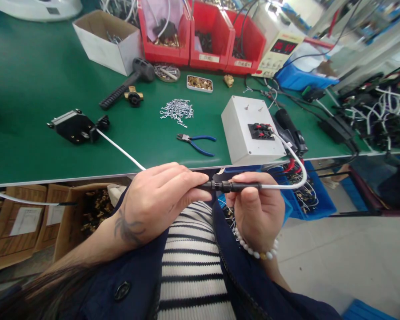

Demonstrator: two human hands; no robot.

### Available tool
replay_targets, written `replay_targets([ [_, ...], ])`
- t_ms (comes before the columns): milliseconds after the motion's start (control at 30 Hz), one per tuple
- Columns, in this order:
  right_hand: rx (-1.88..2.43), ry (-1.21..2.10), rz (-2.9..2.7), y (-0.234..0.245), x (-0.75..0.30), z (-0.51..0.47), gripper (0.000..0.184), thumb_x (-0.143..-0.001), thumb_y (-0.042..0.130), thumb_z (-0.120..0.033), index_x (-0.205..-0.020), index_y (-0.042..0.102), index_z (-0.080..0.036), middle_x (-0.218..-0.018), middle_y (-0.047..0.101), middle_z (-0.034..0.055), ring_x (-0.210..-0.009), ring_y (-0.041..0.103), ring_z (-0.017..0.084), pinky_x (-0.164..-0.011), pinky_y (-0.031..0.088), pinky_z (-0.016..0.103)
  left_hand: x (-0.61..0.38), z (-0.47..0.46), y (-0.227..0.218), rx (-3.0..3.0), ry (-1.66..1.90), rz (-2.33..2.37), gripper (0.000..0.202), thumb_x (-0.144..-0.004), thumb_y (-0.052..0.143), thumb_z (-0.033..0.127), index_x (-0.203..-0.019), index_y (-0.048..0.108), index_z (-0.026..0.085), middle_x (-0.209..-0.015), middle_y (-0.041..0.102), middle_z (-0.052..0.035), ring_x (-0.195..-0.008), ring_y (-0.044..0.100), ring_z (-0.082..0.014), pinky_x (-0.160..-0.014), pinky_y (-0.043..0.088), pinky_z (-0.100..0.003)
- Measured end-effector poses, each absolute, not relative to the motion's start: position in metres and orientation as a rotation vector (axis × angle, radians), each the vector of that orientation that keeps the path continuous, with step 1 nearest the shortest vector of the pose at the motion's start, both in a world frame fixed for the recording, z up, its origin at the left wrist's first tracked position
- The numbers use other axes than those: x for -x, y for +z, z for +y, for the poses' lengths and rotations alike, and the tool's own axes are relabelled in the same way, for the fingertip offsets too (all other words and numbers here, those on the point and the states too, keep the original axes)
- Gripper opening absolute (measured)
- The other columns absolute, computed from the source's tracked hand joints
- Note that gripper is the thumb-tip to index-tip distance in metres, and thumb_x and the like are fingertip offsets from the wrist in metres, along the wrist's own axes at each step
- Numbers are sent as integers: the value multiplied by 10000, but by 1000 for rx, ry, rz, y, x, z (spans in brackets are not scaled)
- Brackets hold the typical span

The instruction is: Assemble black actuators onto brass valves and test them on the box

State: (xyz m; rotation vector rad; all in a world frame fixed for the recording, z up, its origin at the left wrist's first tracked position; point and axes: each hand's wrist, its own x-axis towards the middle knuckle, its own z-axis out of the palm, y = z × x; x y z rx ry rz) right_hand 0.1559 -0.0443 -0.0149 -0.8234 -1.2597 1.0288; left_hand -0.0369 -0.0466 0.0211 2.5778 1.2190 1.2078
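Holding black connector (pixel 220 186) level, just off the near edge of the bench (pixel 143 129), between both hands
Left hand (pixel 163 195): pinching the left end between thumb and forefinger, other fingers folded close together
Right hand (pixel 258 213): pinching the right barrel between thumb and forefinger, rest curled beneath
Going right: white output cable (pixel 280 187), looping up into terminals (pixel 262 131) on a white box (pixel 238 142)
Going left: white lead (pixel 120 149), out from under the left hand to a black device (pixel 72 126) on the bench
Farther in: blue-handled cutters (pixel 190 139), heap of wire clips (pixel 178 110), mallet (pixel 133 80), then red bins (pixel 208 62) and power supply (pixel 276 49)
Judging risks: poor seating or crossed threads at the ribbed collar (pixel 216 185), from tilting one barrel against the other; wires tugged from the terminals, from pulling right on a short loop; black device dragged across the bench, from pulling the lead; a drop past the bench edge, from slack in either pinch
Cannot tell whether fully joined: contacts enclosed, left end covered by fingers
Hidden also: meeting of lead and connector, behind the left hand
Hard to read: blurred digits on the power supply
Cut off: loose cable (pixel 23 201) at the left frame edge, white base (pixel 40 6) at top left
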Motion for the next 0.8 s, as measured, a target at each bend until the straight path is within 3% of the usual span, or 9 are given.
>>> replay_targets([
  [167, 833, 981, -1318, -15, -157, -43, 156, -932, 664, -384, -1010, 708, -257, -793, 660, -19, -574, 594, 85, -514, 509, 201, 36, -47, 21, -2566, 1204, 1227, 251, -1002, 552, 346, -951, 647, 119, -806, 706, -40, -726, 661, -134, -695, 527, -221],
  [400, 778, 1042, -1248, -17, -154, -42, 124, -940, 663, -360, -989, 723, -263, -733, 643, -38, -583, 598, 59, -518, 493, 157, 31, -47, 18, -2537, 1329, 1214, 88, -915, 675, 167, -912, 589, 150, -900, 678, -52, -774, 646, -135, -660, 531, -235],
  [800, 773, 1052, -1207, -19, -144, -43, 159, -907, 699, -395, -959, 695, -245, -662, 608, -57, -526, 551, 65, -483, 462, 180, 27, -51, 11, -2591, 1490, 1290, 72, -913, 655, 119, -908, 602, 167, -848, 599, -16, -740, 581, -122, -623, 486, -235],
])
